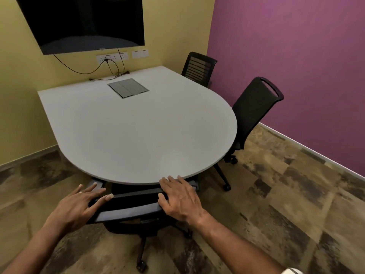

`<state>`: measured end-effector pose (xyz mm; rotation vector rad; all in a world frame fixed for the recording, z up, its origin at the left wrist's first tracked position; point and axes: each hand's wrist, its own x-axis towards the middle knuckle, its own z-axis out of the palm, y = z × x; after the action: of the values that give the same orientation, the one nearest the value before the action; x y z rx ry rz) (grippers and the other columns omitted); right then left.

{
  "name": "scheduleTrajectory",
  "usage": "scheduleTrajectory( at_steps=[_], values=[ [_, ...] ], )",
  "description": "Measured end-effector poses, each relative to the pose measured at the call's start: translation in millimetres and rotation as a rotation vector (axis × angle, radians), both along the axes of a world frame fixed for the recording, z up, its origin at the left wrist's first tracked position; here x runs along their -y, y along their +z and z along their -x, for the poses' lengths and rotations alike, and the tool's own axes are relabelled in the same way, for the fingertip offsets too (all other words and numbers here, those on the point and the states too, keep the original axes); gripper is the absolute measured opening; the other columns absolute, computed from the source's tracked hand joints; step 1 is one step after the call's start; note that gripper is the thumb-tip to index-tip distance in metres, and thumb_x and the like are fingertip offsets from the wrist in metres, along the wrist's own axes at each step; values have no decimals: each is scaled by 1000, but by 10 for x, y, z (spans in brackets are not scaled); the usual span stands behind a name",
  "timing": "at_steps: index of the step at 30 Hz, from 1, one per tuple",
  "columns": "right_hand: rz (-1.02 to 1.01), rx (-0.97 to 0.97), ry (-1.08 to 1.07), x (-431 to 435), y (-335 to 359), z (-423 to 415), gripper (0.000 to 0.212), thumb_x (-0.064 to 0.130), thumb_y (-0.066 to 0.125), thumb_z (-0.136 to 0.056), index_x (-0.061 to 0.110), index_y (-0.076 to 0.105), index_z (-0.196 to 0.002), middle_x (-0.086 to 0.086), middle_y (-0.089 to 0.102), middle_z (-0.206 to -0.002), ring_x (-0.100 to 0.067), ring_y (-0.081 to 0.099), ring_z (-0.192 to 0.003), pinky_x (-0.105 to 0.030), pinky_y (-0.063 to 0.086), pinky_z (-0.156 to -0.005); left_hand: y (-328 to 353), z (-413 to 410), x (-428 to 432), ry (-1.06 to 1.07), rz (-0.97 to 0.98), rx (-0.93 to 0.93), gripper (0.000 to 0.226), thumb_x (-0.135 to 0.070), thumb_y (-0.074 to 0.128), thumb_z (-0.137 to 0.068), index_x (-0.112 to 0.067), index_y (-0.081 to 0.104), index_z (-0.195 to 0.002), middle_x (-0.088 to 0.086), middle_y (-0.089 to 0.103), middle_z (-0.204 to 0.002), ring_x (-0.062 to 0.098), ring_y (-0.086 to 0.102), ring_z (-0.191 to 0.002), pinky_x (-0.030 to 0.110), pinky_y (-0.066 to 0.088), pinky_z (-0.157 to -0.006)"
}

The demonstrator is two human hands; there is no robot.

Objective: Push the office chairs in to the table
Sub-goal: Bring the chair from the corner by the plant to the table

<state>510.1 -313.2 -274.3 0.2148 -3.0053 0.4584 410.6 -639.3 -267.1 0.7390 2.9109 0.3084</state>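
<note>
The left hand lies flat on the top of the near chair's back, at its left end, with the fingers spread wide and straight, not curled around anything. The right hand rests on the right end of the same chair back, its fingers a little spread and bent over the top edge, with the tips close to the rim of the table. This near chair sits at the round end of the table, with its seat tucked under the edge and its wheels on the floor below. Two more black chairs stand on the right side of the table: the middle chair is right against the curved edge, and the far chair is in the corner beside the straight edge. The table top is pale grey, with a grey lid set into it near the wall. A dark screen hangs on the yellow wall, with wires hanging to the plugs below it. The wall on the right is purple. The floor is brown patchy carpet.
</note>
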Motion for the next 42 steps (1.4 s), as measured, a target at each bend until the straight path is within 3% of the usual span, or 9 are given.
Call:
scheduleTrajectory(
  at_steps=[4,6,9,13,18,32,37,42],
  values=[
    [-25,34,-31,48,12,304,70,53,24,-99,12,42,-152,-7,43,-158,-19,33,-149,-40,10,-126,3,291,48,-23,-104,-93,83,-86,9,-87,-42,62,-134,-21,56,-142,-10,24,-140,27,10,-122],
    [-17,27,-52,48,-1,378,70,53,23,-99,12,41,-153,-6,41,-159,-18,31,-150,-39,8,-126,47,357,22,-80,-140,-186,73,-81,15,-93,-44,68,-126,-20,64,-132,-15,31,-132,25,20,-119],
    [-16,13,-113,269,-6,604,69,52,23,-100,12,41,-154,-5,42,-159,-16,31,-150,-38,10,-126,137,615,170,-102,-222,-287,62,-66,26,-98,-33,75,-116,-9,71,-123,-2,40,-127,32,32,-113],
    [-2,-40,-194,692,-33,841,65,50,27,-100,12,51,-147,-5,52,-151,-18,43,-144,-40,24,-123,162,1163,522,-209,-229,-217,66,-66,23,-101,-27,74,-120,-10,70,-126,-2,41,-134,28,23,-120],
    [-36,-91,-272,1125,-43,921,58,45,34,-99,12,60,-139,-6,62,-141,-20,55,-133,-42,37,-117,121,1624,826,-297,-234,-159,62,-64,26,-103,-27,74,-120,-10,69,-127,3,45,-136,33,25,-121],
    [-58,-89,-292,1375,-28,745,55,42,38,-99,11,59,-140,-7,61,-142,-20,53,-135,-40,32,-119,169,1441,1026,-358,-201,-68,72,-67,19,-101,-24,72,-123,-3,70,-127,14,50,-137,35,26,-121],
    [-51,-97,-288,1346,-40,673,52,39,41,-100,11,59,-139,-7,62,-142,-19,53,-135,-41,35,-118,142,1375,1033,-362,-232,-61,67,-67,26,-101,-25,72,-125,-4,70,-127,14,53,-134,35,37,-116],
    [-39,-77,-280,1342,-39,690,52,38,40,-100,10,59,-140,-7,61,-142,-19,53,-134,-41,37,-117,84,1406,1053,-300,-273,-66,55,-63,37,-100,-28,74,-121,-10,70,-123,-2,52,-123,28,47,-103]
  ],
)
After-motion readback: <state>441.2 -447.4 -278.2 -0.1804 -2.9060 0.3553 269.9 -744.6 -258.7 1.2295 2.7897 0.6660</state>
